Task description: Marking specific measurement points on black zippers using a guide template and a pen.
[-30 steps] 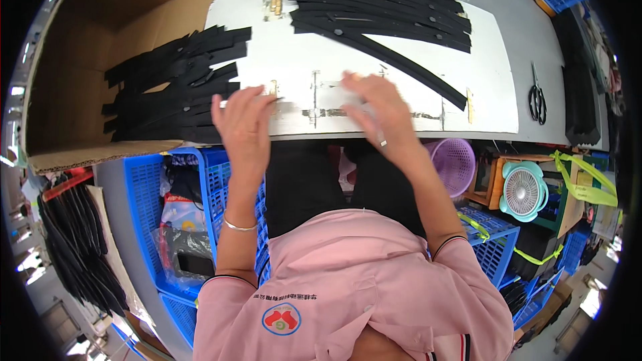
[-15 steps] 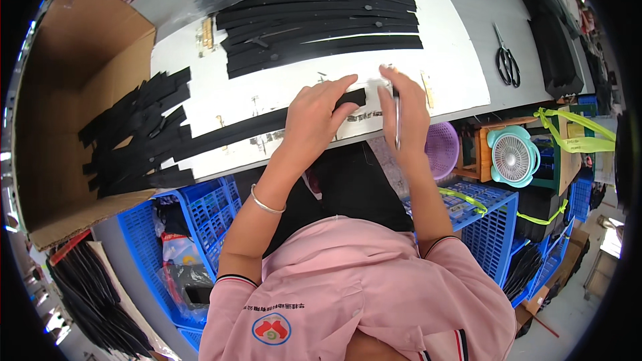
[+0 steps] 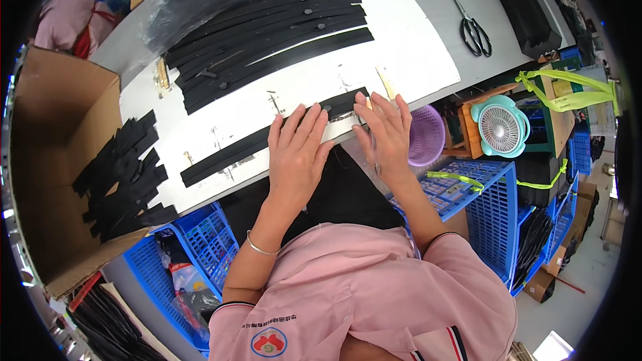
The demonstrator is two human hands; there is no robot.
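Lead: Head view. Where is the work?

Checker: The black strip (image 3: 234,155) lies slantwise along the near edge of the white board (image 3: 418,47), its middle covered by the left hand (image 3: 295,150).

Lead: State of the fingers?

Checker: Left, lightly spread, laid over the strip. The right hand (image 3: 388,135) is at the strip's right end, fingers bent; whether a slim tool sits in it, I cannot make out from this angle.

Lead: Good practice for this step?

Checker: In my judgement, it is flattening and aligning. Keep the left fingers light, press outward from the middle to avoid ripples, and check the edge against the dark marks (image 3: 272,100). Tugging the end could skew it.

Lead: Counts?

Checker: Hands, two. Strip under them, one. Other strips, two groups: one bundle (image 3: 267,50) on the board's far side, one heap (image 3: 124,177) by the cardboard box (image 3: 63,107); they overlap, so no individual count. Box, one. Scissors (image 3: 476,35), one pair. Teal fan (image 3: 500,129), one. Purple basket (image 3: 428,142), one.
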